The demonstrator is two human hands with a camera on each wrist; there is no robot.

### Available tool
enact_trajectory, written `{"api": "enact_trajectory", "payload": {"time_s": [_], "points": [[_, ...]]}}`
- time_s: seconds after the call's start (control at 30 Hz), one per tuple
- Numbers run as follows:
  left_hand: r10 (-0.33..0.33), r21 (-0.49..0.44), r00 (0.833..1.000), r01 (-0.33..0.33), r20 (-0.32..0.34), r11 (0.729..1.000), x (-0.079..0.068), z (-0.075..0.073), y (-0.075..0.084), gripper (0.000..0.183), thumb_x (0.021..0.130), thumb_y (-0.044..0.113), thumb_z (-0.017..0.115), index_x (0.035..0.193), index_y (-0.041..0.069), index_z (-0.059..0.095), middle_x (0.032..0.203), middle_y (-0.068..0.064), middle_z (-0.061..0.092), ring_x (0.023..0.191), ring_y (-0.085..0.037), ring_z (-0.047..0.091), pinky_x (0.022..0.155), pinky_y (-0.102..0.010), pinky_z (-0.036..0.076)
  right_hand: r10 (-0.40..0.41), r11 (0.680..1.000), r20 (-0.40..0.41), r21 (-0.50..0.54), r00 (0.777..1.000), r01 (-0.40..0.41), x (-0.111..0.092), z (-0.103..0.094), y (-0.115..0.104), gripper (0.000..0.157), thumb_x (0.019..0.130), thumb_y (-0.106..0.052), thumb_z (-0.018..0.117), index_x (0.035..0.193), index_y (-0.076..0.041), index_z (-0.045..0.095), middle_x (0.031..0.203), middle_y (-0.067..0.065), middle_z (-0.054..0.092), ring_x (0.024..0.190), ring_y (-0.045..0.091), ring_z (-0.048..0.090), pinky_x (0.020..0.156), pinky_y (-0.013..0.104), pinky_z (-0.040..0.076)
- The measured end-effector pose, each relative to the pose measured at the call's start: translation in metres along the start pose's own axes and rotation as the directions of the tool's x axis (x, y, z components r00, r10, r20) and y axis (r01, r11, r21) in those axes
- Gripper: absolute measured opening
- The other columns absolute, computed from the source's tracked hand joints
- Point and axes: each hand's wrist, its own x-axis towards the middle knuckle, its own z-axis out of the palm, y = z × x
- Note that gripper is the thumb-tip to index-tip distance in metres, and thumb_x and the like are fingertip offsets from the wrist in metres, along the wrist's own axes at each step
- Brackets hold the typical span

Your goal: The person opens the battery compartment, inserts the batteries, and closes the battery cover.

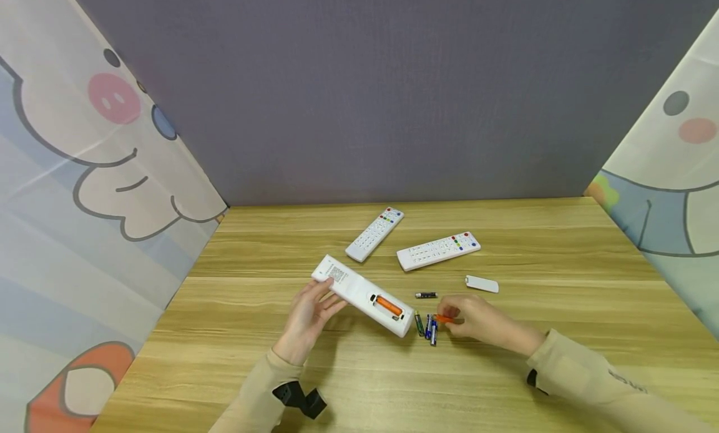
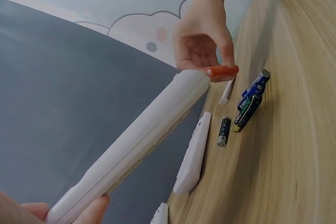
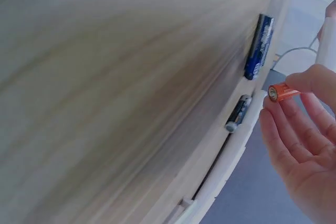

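My left hand [image 1: 308,316] grips a white remote control [image 1: 354,287] by one end, its back turned up and its battery bay uncovered. One orange battery [image 1: 389,306] lies in that bay. Between thumb and fingers, my right hand [image 1: 470,318] pinches a second orange battery [image 3: 282,92], just right of the remote's open end. On the table below lie blue batteries [image 1: 431,330], a green and black battery [image 1: 419,324] and a black battery [image 1: 426,294]. In the left wrist view, the held remote [image 2: 131,140] appears edge-on, raised above the table.
Two more white remotes, one upper left [image 1: 375,234] and one to the right [image 1: 439,251], lie buttons up farther back. A small white battery cover [image 1: 482,284] rests beyond my right hand. A grey panel [image 1: 393,96] stands along the wooden table's [image 1: 224,333] back edge.
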Motion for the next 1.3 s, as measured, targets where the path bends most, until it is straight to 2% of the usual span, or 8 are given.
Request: {"api": "enact_trajectory", "payload": {"time_s": [0.23,0.53,0.73,1.13,1.3], "points": [[0.001,-0.007,1.0,-0.001,0.001,1.0,0.0,0.001,0.0,0.024,0.089,0.003,0.047,0.112,-0.002,0.041,0.092,-0.008,0.058,0.081,-0.022,0.06,0.081,-0.037,0.052,-0.036,0.998,-0.022,0.046,0.999,0.037,-0.002,-0.002,-0.012,0.034,0.069,0.006,0.065,0.099,-0.007,0.056,0.081,0.0,0.061,0.074,0.005,0.055,0.063,0.02,0.052],[-0.001,-0.021,1.0,0.001,-0.003,1.0,-0.001,0.002,0.001,0.018,0.089,0.004,0.048,0.106,0.0,0.043,0.091,-0.007,0.057,0.08,-0.021,0.059,0.08,-0.036,0.052,-0.135,0.989,-0.087,0.056,0.987,0.14,-0.001,0.0,-0.016,0.036,0.069,0.006,0.066,0.102,-0.005,0.058,0.086,0.002,0.062,0.074,0.002,0.055,0.063,0.018,0.052],[-0.004,-0.023,1.0,0.004,0.004,1.0,-0.001,0.003,0.002,0.022,0.089,0.004,0.048,0.109,-0.001,0.042,0.094,-0.008,0.056,0.082,-0.022,0.059,0.082,-0.036,0.051,-0.094,0.993,-0.127,0.061,0.987,0.103,0.002,-0.001,-0.023,0.034,0.073,0.002,0.066,0.104,-0.007,0.058,0.086,0.002,0.062,0.075,0.002,0.055,0.063,0.02,0.053],[-0.004,-0.029,1.0,0.004,0.026,1.0,0.0,0.006,0.001,0.022,0.089,0.003,0.045,0.111,-0.002,0.042,0.091,-0.007,0.057,0.081,-0.021,0.059,0.081,-0.036,0.051,-0.102,0.986,-0.202,0.111,0.974,0.126,0.01,-0.002,-0.034,0.036,0.077,0.005,0.061,0.11,-0.006,0.058,0.088,0.0,0.061,0.076,0.003,0.053,0.064,0.023,0.052],[0.002,-0.03,0.999,-0.001,0.033,1.0,-0.001,0.007,0.0,0.021,0.09,0.003,0.045,0.11,-0.002,0.042,0.091,-0.007,0.057,0.081,-0.022,0.059,0.081,-0.036,0.052,-0.095,0.991,-0.234,0.071,0.967,0.115,0.012,-0.002,-0.038,0.037,0.078,0.003,0.06,0.114,-0.008,0.059,0.099,0.001,0.06,0.081,0.005,0.052,0.061,0.024,0.05]]}}
